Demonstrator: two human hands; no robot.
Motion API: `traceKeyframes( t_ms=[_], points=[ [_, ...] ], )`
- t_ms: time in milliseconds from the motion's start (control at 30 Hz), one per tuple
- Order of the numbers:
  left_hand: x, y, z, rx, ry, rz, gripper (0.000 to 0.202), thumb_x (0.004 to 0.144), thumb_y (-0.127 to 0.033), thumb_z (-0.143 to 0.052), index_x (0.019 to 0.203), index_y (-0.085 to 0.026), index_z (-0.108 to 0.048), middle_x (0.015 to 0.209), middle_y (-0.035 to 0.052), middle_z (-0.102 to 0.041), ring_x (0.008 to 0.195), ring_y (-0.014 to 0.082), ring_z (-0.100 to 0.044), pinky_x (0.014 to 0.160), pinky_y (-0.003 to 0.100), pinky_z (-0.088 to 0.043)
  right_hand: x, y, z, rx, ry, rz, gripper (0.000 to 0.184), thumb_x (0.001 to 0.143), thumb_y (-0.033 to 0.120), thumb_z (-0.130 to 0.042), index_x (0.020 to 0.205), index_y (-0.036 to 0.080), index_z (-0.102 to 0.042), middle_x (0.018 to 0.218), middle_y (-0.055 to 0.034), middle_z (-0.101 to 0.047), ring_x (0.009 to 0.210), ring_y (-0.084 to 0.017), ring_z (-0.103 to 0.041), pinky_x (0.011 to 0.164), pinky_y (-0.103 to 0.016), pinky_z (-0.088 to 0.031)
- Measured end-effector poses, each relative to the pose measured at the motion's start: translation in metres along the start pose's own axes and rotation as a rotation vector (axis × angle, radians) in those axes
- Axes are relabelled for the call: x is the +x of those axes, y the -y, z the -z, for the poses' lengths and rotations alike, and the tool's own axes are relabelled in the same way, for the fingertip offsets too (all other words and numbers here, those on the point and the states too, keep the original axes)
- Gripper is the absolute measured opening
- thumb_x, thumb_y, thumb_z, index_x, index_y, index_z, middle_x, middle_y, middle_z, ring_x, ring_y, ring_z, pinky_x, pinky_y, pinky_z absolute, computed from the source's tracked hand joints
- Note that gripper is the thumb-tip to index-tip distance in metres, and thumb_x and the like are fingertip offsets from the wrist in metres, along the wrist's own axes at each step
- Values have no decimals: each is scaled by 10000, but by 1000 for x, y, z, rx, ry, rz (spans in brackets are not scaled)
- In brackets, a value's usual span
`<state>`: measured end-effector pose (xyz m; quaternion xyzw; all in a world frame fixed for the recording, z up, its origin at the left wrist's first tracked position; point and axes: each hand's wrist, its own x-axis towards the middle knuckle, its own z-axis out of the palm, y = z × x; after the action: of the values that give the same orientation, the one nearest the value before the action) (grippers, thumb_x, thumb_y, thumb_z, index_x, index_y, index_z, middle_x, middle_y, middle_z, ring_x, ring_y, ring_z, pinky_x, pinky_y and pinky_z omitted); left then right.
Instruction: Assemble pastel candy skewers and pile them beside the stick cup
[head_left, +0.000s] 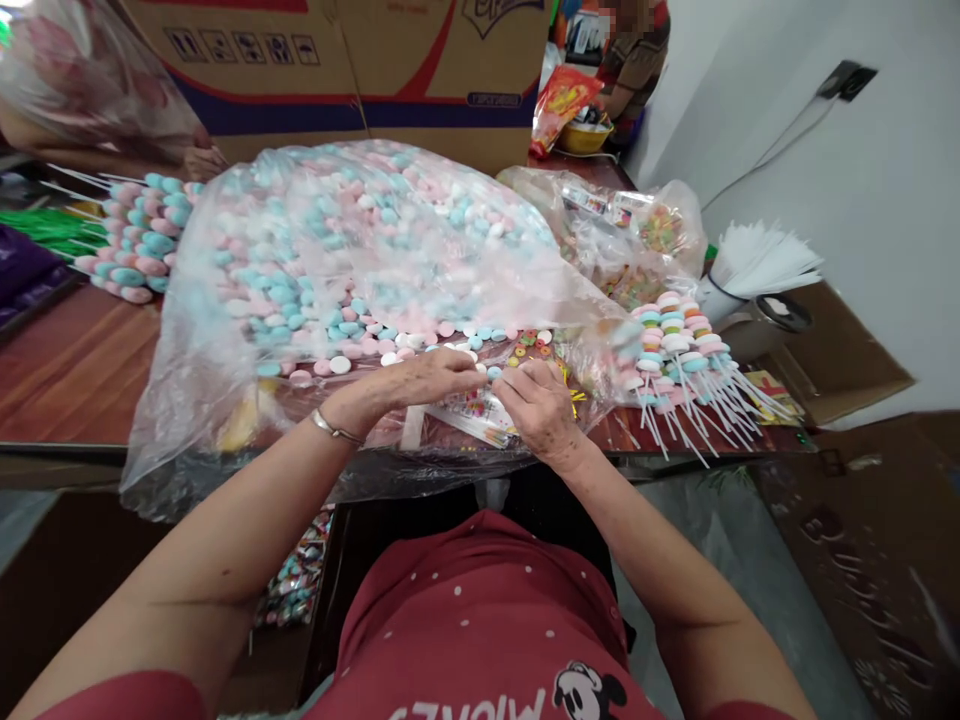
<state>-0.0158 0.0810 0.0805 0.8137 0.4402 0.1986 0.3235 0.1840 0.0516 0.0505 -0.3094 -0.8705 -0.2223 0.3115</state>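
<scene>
My left hand (435, 380), with a bracelet at the wrist, reaches over the table, its fingers together and their tips near a pale blue round candy (493, 373). Close beside it my right hand (536, 408) is closed in a pinch; its fingers hide what is in them. Past both hands, pink, blue and white round candies (281, 295) spill from a big clear plastic bag (180, 350). Small ring-shaped candies (525, 352) lie just beyond my right hand, with yellow twist ties (576, 398) next to it. Under my hands is a printed plastic packet (480, 405).
Finished-looking candy skewers (679, 350) with white sticks are piled at right, more skewers (139, 235) at left. White sticks (765, 260) stand in a container. A large cardboard box (337, 80) closes off the back. Another person's hand (204, 160) shows at upper left.
</scene>
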Motion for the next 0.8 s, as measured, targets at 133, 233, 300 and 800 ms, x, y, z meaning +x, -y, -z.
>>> traceKeyframes(
  t_ms=[133, 233, 300, 800],
  points=[
    [-5, -3, 4, -154, 118, 72, 174, 767, -320, -595, 767, -146, -604, 682, -13, -558, 619, 117, -483, 568, 231, -387, 0, -2, 3, 115, -86, -32, 183, 970, 192, -455, 994, 200, -636, 936, -42, -691, 867, -189, -520, 829, -350, -379],
    [-10, -5, 3, -174, -14, 35, 168, 766, -319, -583, 764, -151, -586, 722, -11, -547, 675, 124, -487, 638, 243, -394, 0, -6, 7, 337, -110, -319, 294, 930, 267, -497, 1198, 168, -563, 1137, -109, -651, 1040, -226, -547, 911, -388, -422],
    [-13, -6, 2, -174, -45, 11, 175, 777, -327, -579, 767, -153, -589, 724, -10, -546, 681, 126, -489, 647, 246, -391, 0, -8, 10, 543, -29, -537, 388, 883, 319, -544, 1237, 159, -537, 1137, -115, -641, 1015, -226, -576, 856, -374, -470],
    [-43, -25, -29, 82, -174, -187, 281, 912, -289, -464, 653, -187, -507, 562, -42, -475, 528, 101, -445, 520, 211, -326, -10, 6, 28, 734, 45, -457, 285, 967, 337, -443, 755, 193, -568, 742, -27, -599, 744, -151, -545, 719, -279, -443]
  ],
)
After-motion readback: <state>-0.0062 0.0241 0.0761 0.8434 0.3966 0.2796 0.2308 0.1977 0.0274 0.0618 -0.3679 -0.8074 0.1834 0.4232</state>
